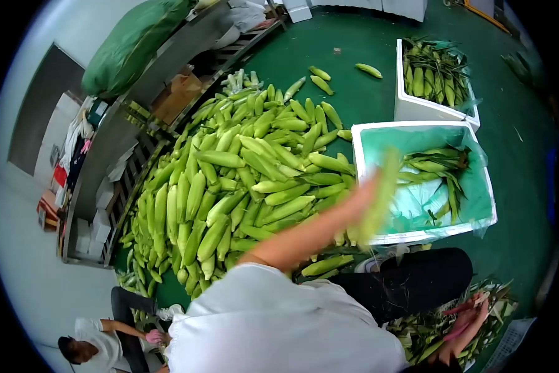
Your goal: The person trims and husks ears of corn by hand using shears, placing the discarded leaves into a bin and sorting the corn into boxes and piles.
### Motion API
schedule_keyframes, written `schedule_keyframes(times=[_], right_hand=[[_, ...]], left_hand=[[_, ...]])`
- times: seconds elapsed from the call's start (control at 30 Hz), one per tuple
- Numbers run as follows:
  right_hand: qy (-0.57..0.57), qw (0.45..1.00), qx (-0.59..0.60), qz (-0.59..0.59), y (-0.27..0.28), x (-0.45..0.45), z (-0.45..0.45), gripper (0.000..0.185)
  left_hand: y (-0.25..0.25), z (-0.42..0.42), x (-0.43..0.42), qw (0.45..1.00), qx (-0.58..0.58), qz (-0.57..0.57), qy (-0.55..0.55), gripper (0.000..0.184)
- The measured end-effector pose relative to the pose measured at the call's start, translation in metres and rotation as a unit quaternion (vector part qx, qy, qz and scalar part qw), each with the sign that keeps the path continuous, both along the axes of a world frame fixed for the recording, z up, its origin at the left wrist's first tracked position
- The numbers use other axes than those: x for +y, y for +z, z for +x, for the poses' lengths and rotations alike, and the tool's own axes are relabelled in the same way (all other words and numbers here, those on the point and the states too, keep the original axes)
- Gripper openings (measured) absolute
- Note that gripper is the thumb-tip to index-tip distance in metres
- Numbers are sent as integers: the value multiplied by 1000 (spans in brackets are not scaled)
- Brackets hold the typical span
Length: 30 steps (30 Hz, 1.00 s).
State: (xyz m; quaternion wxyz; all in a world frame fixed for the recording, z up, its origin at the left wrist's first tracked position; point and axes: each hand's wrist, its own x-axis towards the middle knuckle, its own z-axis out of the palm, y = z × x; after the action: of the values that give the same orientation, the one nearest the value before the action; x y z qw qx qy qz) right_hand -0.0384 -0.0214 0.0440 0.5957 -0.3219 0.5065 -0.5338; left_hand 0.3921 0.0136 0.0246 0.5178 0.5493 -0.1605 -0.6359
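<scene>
My left hand (369, 189), blurred by motion, is closed round a green corn ear (384, 196) at the left side of the open white foam box (424, 237). The ear stands roughly upright in view. Inside this box, lined with green plastic, lie a few leafy corn ears (433, 163). Down at the lower right, my right hand (469, 320) has its fingers drawn together by a thin reddish item too small to name. It is over loose husks and leaves (425, 326). A large heap of green corn (229, 186) spreads to the left of the box.
Another white foam box (405, 108) with leafy corn stands behind the first. Single ears (369, 70) lie on the green floor. Shelving (127, 118) with a green sack (133, 46) runs along the left. A seated person (99, 339) in pink gloves is at the lower left.
</scene>
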Motion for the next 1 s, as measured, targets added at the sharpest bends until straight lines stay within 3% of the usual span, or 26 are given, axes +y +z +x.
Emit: schedule_keyframes(times=[0.03,0.07,0.1,0.13,0.17,0.2,0.23,0.27,0.33,0.37,0.4,0.47,0.53,0.57,0.63,0.73,0.83,0.87,0.93,0.97,1.0], right_hand=[[113,993,11,18,27,-3,-3,55],[182,982,-51,-3,7,3,-15,32],[190,981,-48,8,18,20,-5,32],[194,980,-43,21,35,44,13,32],[113,988,-54,85,35,68,20,36],[90,984,-79,131,32,86,21,40],[63,977,-104,177,28,103,21,45],[95,963,-139,209,25,115,17,50],[103,949,-168,248,14,123,25,50],[98,943,-178,262,7,125,31,51],[87,942,-184,269,-1,124,35,51],[58,940,-192,277,-15,120,40,52],[25,940,-192,281,-22,117,33,52],[9,938,-194,286,-25,115,30,53],[-30,936,-193,292,-30,110,18,54],[-81,931,-185,305,-36,105,-1,55],[-127,921,-180,321,-41,105,-22,56],[-138,918,-178,326,-42,106,-27,57],[-160,913,-177,331,-45,111,-34,58],[-170,909,-180,336,-44,113,-36,58],[-176,908,-183,335,-45,113,-38,59]], left_hand=[[-5,62,-13,963,-175,128,157,68],[-41,149,13,906,-400,62,126,58],[-76,237,38,771,-624,41,123,49],[-85,307,73,702,-699,17,136,39],[-47,336,101,561,-802,202,37,29],[-67,411,147,327,-944,-30,42,25],[-24,411,158,391,-886,238,-72,28],[17,388,133,536,-719,433,89,32],[21,353,88,380,-836,354,176,34],[-1,348,48,363,-898,169,180,29],[-19,322,-4,428,-893,-53,132,30],[-59,210,-113,641,-759,-111,42,28],[-113,113,-199,668,-702,-228,-98,23],[-147,73,-238,655,-707,-236,-127,22],[-210,24,-315,680,-685,-172,-200,26],[-328,5,-421,718,-647,-226,-122,29],[-393,-15,-499,738,-649,-183,-11,39],[-385,-32,-501,720,-680,-132,-37,45],[-315,-56,-479,667,-739,-22,-92,60],[-290,-61,-480,701,-689,42,-179,76],[-296,-63,-471,685,-688,63,-233,77]])
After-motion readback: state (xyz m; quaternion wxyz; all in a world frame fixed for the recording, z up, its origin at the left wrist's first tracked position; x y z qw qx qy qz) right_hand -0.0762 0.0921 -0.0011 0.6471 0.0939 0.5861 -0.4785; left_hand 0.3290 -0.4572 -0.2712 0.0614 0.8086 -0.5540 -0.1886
